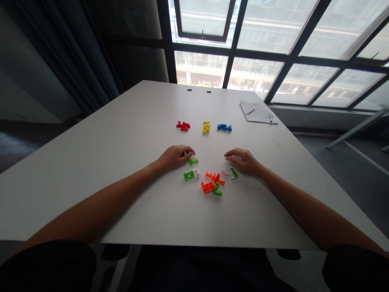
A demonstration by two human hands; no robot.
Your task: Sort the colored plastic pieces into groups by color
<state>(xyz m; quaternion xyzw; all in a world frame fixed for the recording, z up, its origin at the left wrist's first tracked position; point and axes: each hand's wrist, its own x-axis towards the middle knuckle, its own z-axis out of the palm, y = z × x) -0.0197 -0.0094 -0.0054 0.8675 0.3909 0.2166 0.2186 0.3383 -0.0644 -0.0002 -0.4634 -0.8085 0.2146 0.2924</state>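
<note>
Both my forearms rest on a white table (121, 162). My left hand (174, 156) lies knuckles up with its fingers curled; a small white piece shows at its fingertips, next to a green piece (193, 161). My right hand (243, 161) is curled too, fingertips touching the table just above a white-and-green piece (232, 173). Between the hands lie loose plastic pieces: a green frame with a white part (190, 175), orange pieces (215, 177), another orange piece (208, 187) and a green one (217, 191).
Farther back, a red piece cluster (183, 126), a yellow one (206, 127) and a blue one (224, 127) stand in a row. A sheet of paper (257, 111) with a pen (270, 118) lies at the far right. Large windows rise behind the table.
</note>
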